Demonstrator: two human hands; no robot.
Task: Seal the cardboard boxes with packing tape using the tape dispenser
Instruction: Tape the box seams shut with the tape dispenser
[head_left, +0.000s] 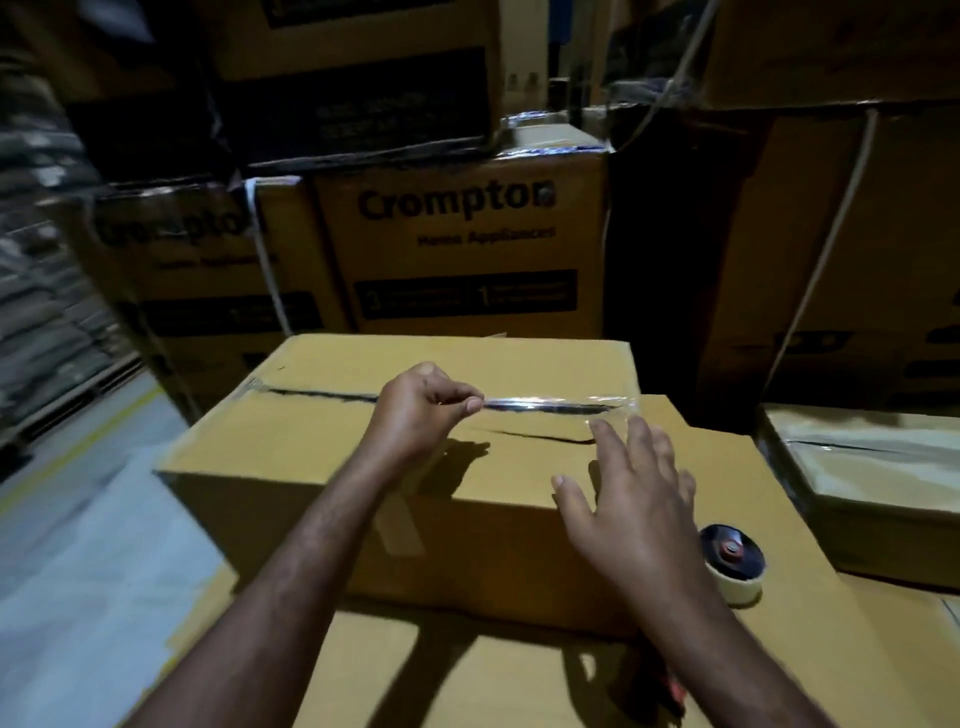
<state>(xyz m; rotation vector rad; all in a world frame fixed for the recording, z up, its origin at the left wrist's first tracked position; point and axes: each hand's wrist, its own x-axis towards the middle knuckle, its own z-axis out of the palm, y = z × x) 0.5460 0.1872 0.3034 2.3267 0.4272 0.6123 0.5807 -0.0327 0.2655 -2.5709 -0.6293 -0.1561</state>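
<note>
So the cardboard box (311, 441) sits dead centre, top flaps shut with the seam still showing a dark gap. The left hand (423, 402) is over the middle of that seam, fingers pinching one end of a clear tape strip (550, 404) stretched toward the box's right edge. The right hand (631, 499) is at the box's near right corner, fingers straight, spread, holding nothing. The tape dispenser (732, 564) lies just right of the box, and the Crompton cartons (462, 249) are stacked behind it.

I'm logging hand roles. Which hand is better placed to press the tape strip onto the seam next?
Probably the right hand: open, fingers spread, at one end of the tape strip, while the left hand pinches the other end above the cardboard box.
</note>
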